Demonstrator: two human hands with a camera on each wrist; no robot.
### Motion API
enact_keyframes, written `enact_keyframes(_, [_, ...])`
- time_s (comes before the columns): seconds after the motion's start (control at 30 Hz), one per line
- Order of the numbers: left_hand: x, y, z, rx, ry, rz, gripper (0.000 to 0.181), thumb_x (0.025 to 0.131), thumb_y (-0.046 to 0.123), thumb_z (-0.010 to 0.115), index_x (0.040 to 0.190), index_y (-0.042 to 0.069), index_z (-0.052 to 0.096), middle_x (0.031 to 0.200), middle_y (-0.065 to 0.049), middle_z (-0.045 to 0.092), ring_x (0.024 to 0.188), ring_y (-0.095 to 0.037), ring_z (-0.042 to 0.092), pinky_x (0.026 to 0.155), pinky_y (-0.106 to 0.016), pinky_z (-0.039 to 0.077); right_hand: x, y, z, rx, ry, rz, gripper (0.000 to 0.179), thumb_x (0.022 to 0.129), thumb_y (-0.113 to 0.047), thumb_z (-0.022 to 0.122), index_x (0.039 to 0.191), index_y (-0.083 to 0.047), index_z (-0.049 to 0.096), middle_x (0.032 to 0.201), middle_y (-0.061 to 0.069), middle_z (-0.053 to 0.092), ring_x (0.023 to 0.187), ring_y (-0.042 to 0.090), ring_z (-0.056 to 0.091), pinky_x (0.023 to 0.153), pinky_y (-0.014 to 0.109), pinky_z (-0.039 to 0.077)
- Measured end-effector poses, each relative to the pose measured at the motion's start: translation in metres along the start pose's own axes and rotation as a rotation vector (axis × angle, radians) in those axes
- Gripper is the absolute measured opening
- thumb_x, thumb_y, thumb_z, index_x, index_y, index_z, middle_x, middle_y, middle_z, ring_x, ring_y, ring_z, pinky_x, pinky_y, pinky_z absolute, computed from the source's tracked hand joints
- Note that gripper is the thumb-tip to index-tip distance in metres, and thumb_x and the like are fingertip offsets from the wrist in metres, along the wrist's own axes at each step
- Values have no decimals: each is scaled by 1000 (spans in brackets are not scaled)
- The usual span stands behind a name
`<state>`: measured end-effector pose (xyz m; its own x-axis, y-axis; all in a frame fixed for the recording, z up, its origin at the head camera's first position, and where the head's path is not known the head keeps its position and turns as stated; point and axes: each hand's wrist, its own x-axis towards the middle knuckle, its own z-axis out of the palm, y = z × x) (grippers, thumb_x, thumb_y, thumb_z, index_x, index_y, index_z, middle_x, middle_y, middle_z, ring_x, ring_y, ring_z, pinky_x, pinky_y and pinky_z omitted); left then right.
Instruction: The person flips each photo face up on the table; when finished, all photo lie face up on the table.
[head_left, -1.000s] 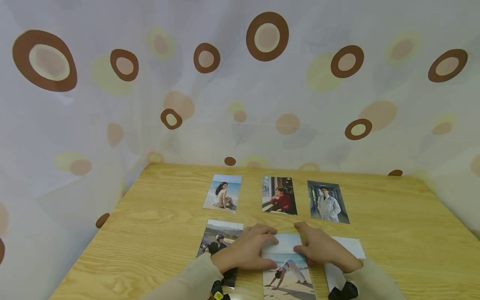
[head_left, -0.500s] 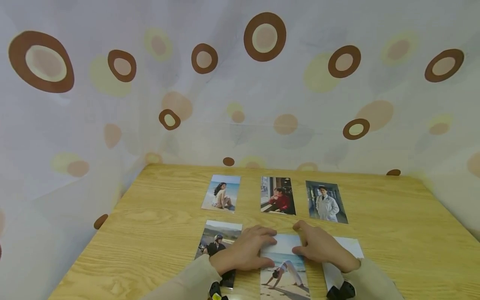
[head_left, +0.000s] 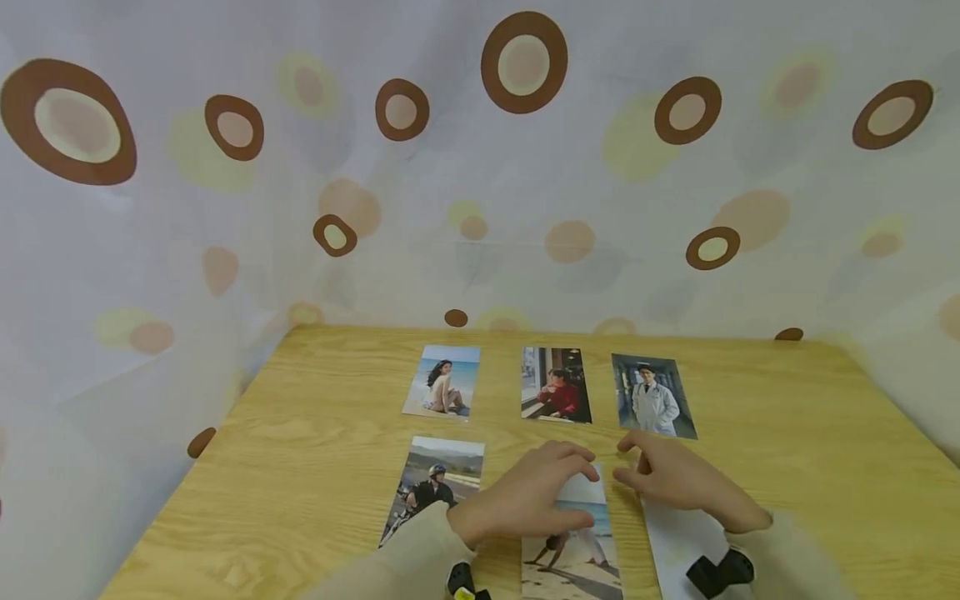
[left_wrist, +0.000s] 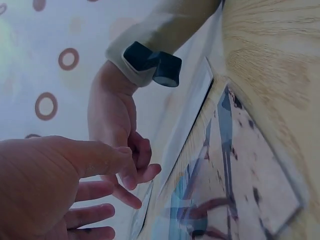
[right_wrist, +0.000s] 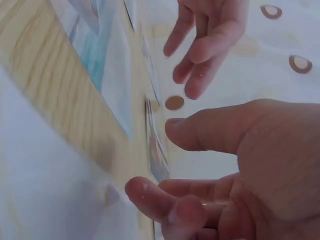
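My left hand (head_left: 525,492) hovers over the upper part of a photo (head_left: 573,575) of a person bending on a beach, thumb and fingers spread apart. To its right, my right hand (head_left: 682,475) hangs above the top of a whitish rectangular card (head_left: 682,542), its fingers loosely bent. Both wrist views show nothing between the fingers of either hand. Left of the beach photo lies a photo of a motorcyclist (head_left: 431,479), its lower part hidden by my left sleeve.
Farther back on the wooden table (head_left: 300,467) lie a photo of a person seated at the sea (head_left: 444,382), one of a person in red by a window (head_left: 557,385) and one of a person in a white coat (head_left: 655,396). A patterned curtain (head_left: 450,192) surrounds the table.
Both hands have moved right: the left farther over the beach photo, the right away from that photo's edge and over the whitish card. The photos keep their places.
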<state>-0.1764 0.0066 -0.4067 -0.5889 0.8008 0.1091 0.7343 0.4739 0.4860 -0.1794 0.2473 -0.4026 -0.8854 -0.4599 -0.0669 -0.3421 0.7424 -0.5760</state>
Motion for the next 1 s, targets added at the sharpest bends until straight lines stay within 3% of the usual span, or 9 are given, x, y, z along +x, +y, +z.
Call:
enact_keyframes(0.17, [24,20,5,108,-113,10,49,91,39,65,131,15,54,145,-3,44,132,-17,42,103,-32,41,-17,19,-16,-11,-20,-49,41,94,-25,62,119,6,54,74,-4,56,58,1,46,51,23,41])
enact_keyframes(0.33, [54,43,24,122,-244,-37,60,88,48,65,135,16,48,143,2,40,127,-10,38,100,-19,38,-37,41,-27,-19,-38,-99,40,92,-19,65,120,8,53,84,0,59,64,-1,47,54,23,42])
enact_keyframes(0.4, [66,53,33,189,-273,-58,66,85,55,65,136,18,46,143,3,38,126,-8,36,97,-15,37,-42,48,-29,-60,-10,-104,40,90,-18,68,119,6,54,89,5,59,65,-1,45,54,23,41])
enact_keyframes(0.5, [79,67,46,363,-284,-68,78,77,67,66,137,23,45,140,7,38,121,-5,36,91,-12,39,-47,55,-28,-121,40,-106,43,85,-19,73,116,4,55,97,12,55,67,-1,41,55,22,39])
enact_keyframes(0.6, [85,77,53,443,-301,-89,78,70,70,70,132,28,49,134,10,42,113,-3,38,84,-12,41,-52,60,-24,-152,67,-112,47,81,-19,77,116,2,56,102,17,50,68,0,37,56,21,38])
enact_keyframes(0.77, [89,81,62,466,-346,-112,71,68,65,75,126,30,53,123,13,44,101,-2,37,75,-15,41,-55,66,-21,-175,68,-126,57,73,-20,83,118,2,55,107,18,49,76,3,38,60,22,40])
enact_keyframes(1.0, [89,78,67,467,-324,-80,72,66,66,76,126,32,54,127,15,43,103,-1,39,75,-15,39,-53,67,-28,-330,63,-13,69,58,-35,90,111,-2,60,99,5,54,90,21,49,75,36,45])
